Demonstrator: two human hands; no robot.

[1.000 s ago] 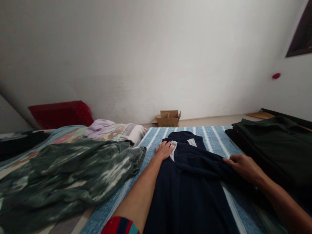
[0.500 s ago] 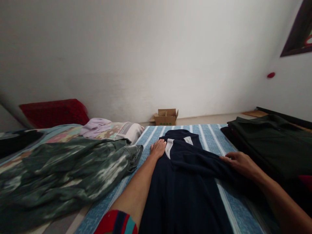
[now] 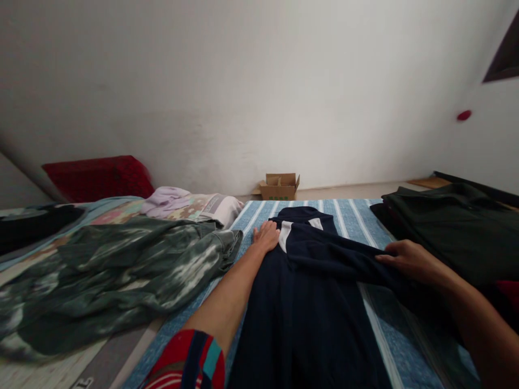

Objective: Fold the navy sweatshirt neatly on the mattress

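Note:
A navy jacket (image 3: 308, 324) with white shoulder patches lies lengthwise before me, its collar at the far end. One navy sleeve (image 3: 340, 251) is drawn across its upper part toward the right. My left hand (image 3: 266, 236) rests flat on the jacket's left shoulder edge, beside a white patch, fingers stretched out. Thumb and fingers of my right hand (image 3: 409, 262) pinch the sleeve and hold it slightly raised. Beyond that hand the sleeve's end hangs down in shadow, partly hidden by the wrist.
The jacket lies on a blue, white-striped sheet (image 3: 253, 216). To the left are mottled green trousers (image 3: 133, 281) and a lilac cloth (image 3: 166, 201). A stack of dark folded clothes (image 3: 458, 232) sits at the right. Past the far edge stands an open cardboard box (image 3: 279, 189) by the wall.
My right hand still grips the sleeve, now pulled a little further right and looking tauter. My left hand stays on the shoulder. The view has shifted slightly.

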